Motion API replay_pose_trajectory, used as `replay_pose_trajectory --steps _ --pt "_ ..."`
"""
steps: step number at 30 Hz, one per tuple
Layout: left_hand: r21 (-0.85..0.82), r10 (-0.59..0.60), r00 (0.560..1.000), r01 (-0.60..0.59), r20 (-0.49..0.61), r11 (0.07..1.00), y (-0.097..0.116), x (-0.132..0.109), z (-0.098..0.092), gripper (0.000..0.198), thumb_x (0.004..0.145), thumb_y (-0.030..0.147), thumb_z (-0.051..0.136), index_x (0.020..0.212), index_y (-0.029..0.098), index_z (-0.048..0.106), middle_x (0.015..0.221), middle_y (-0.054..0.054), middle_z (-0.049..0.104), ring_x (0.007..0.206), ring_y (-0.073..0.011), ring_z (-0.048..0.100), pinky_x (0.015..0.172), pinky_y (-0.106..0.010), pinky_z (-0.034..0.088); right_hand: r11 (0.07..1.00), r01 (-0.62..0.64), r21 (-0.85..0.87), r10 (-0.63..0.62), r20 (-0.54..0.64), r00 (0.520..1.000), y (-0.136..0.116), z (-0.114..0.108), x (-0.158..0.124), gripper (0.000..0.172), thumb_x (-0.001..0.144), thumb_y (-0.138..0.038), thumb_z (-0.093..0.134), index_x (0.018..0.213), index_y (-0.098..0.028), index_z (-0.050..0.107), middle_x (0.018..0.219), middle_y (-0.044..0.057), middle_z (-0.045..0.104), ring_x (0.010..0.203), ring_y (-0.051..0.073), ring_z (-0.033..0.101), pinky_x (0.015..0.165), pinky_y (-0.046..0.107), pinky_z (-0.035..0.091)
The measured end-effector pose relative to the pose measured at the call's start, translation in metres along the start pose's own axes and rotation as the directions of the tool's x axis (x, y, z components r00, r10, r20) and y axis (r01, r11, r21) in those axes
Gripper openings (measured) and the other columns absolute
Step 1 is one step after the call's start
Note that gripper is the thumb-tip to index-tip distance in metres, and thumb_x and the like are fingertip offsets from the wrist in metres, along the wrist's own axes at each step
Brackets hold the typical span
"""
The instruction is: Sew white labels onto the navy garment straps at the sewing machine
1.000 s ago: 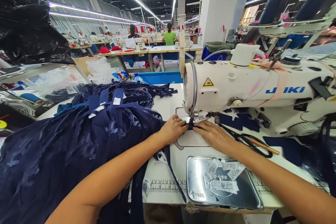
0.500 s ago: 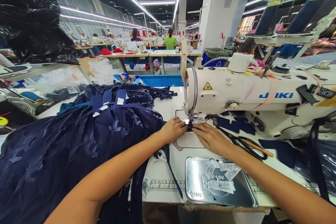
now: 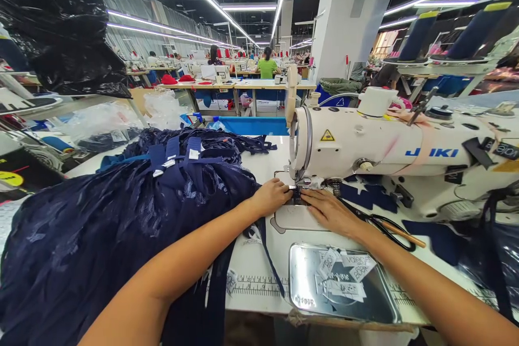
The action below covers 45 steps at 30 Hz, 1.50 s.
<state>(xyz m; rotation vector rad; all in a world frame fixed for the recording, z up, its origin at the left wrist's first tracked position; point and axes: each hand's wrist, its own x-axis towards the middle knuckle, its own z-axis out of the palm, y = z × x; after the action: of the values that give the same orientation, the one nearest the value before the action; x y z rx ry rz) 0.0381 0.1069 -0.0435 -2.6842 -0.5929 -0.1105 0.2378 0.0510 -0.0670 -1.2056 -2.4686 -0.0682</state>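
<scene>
My left hand (image 3: 272,195) and my right hand (image 3: 330,209) meet at the foot of a white sewing machine (image 3: 389,146). Both press a small piece of navy fabric (image 3: 297,198) flat on the needle plate, fingers close together on it. A navy strap (image 3: 265,251) runs from that spot back toward the table's front edge. A large heap of navy lace garments (image 3: 121,211) lies under and left of my left forearm.
A metal tray (image 3: 302,286) with white labels sits in front of my right wrist. Black-handled scissors (image 3: 389,226) lie to the right of my right hand. Navy cut pieces lie under the machine arm. Other people sit at sewing tables in the distance.
Both hands stay at the needle, holding the same small navy piece. Only the camera has shifted slightly; the hands show no clear movement.
</scene>
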Motion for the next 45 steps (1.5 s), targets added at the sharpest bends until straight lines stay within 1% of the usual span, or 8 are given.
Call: replay_pose_trajectory --steps 18,24,28,31,34,36,39,45 --pt "-0.014 -0.195 0.977 0.197 0.089 0.980 0.000 0.002 -0.008 0.019 0.079 0.008 0.042 0.089 0.006 0.059 0.083 -0.014 0.057 0.079 -0.0217 0.054 0.065 -0.032 0.040 0.983 -0.164 -0.079 0.156 -0.099 0.983 0.000 0.000 -0.002 0.029 0.084 -0.020 0.036 0.102 -0.017 0.059 0.102 0.009 0.062 0.090 0.024 0.057 0.075 0.040 0.048" --pt "0.002 -0.386 0.916 0.388 0.108 0.922 -0.003 -0.007 -0.008 0.019 0.074 0.001 0.043 0.069 0.005 0.061 0.073 -0.015 0.057 0.072 -0.0235 0.055 0.059 -0.032 0.037 0.979 -0.130 -0.157 0.116 -0.097 0.989 -0.002 -0.007 -0.001 0.028 0.082 -0.018 0.037 0.098 -0.019 0.060 0.099 0.007 0.063 0.086 0.022 0.058 0.077 0.039 0.045" --pt "0.012 -0.496 0.866 0.496 0.061 0.868 -0.006 -0.017 -0.025 0.022 0.069 -0.002 0.040 0.064 0.006 0.059 0.072 -0.017 0.056 0.071 -0.0257 0.054 0.061 -0.037 0.037 0.973 -0.113 -0.201 0.094 -0.101 0.990 0.001 -0.023 -0.006 0.023 0.080 -0.019 0.041 0.090 -0.018 0.062 0.091 0.007 0.064 0.085 0.023 0.056 0.078 0.038 0.043" --pt "-0.127 -0.520 0.850 0.508 -0.083 0.852 -0.006 -0.022 -0.041 0.016 0.066 0.002 0.043 0.067 0.009 0.058 0.082 -0.015 0.057 0.079 -0.0248 0.053 0.068 -0.037 0.038 0.958 -0.203 -0.202 0.186 -0.101 0.977 0.007 -0.043 -0.018 0.018 0.079 -0.017 0.042 0.078 -0.017 0.060 0.078 0.006 0.062 0.075 0.020 0.056 0.069 0.033 0.044" --pt "-0.576 -0.669 0.739 0.516 -0.075 0.634 -0.003 -0.023 -0.050 0.019 0.061 0.001 0.040 0.065 0.014 0.053 0.069 -0.004 0.056 0.065 -0.0151 0.052 0.061 -0.027 0.039 0.922 -0.309 -0.234 0.299 -0.075 0.951 0.009 -0.059 -0.036 0.019 0.079 -0.014 0.041 0.069 -0.019 0.057 0.072 0.003 0.060 0.068 0.017 0.054 0.059 0.027 0.041" --pt "-0.829 -0.728 0.666 0.492 0.161 0.266 -0.001 -0.023 -0.051 0.018 0.060 0.002 0.038 0.061 0.016 0.049 0.053 0.003 0.050 0.048 -0.0096 0.047 0.049 -0.021 0.035 0.893 -0.343 -0.291 0.345 -0.047 0.937 0.008 -0.064 -0.047 0.022 0.079 -0.014 0.039 0.066 -0.020 0.056 0.069 0.002 0.059 0.066 0.016 0.054 0.055 0.026 0.039" --pt "-0.886 -0.625 0.644 0.425 0.441 -0.188 0.004 -0.025 -0.049 0.016 0.056 0.001 0.037 0.057 0.016 0.042 0.043 0.007 0.042 0.035 -0.0050 0.038 0.038 -0.016 0.026 0.876 -0.330 -0.352 0.346 -0.019 0.938 0.006 -0.062 -0.057 0.024 0.082 -0.017 0.038 0.070 -0.021 0.059 0.071 0.003 0.059 0.069 0.017 0.053 0.054 0.026 0.038" --pt "-0.843 -0.529 0.657 0.402 0.538 -0.358 0.011 -0.031 -0.045 0.020 0.049 -0.001 0.035 0.058 0.015 0.043 0.041 0.007 0.043 0.031 -0.0038 0.036 0.033 -0.014 0.026 0.894 -0.127 -0.430 0.101 -0.083 0.991 0.005 -0.041 -0.043 0.021 0.083 -0.027 0.042 0.085 -0.019 0.062 0.100 0.010 0.058 0.095 0.026 0.048 0.075 0.037 0.040"
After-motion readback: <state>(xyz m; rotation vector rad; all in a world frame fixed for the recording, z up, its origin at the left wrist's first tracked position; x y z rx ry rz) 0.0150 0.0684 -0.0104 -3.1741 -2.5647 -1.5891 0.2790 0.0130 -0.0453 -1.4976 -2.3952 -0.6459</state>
